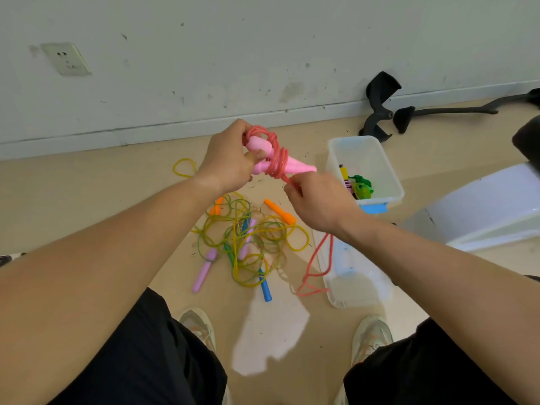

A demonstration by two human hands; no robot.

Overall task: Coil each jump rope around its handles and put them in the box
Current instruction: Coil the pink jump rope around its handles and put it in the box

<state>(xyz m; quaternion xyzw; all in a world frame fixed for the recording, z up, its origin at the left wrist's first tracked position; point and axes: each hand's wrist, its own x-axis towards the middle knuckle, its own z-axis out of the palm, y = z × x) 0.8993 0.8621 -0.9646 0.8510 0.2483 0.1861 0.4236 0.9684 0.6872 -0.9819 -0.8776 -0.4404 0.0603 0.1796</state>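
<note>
Head view: left hand (226,162) grips pink handles (274,159) wrapped in rope (317,264); right hand (315,203) pinches that rope, its fingertips hidden.

The beige floor (87,200) runs up to a scuffed wall. On it lies a tangle of yellow and green jump ropes (248,244), with an orange handle (280,211), a purple handle (204,270) and a blue handle (265,287) among the cords. Just right of the tangle a clear lid (359,287) lies flat, and beyond it stands the clear box (391,176). Black frame parts (377,112) lie by the wall.
</note>
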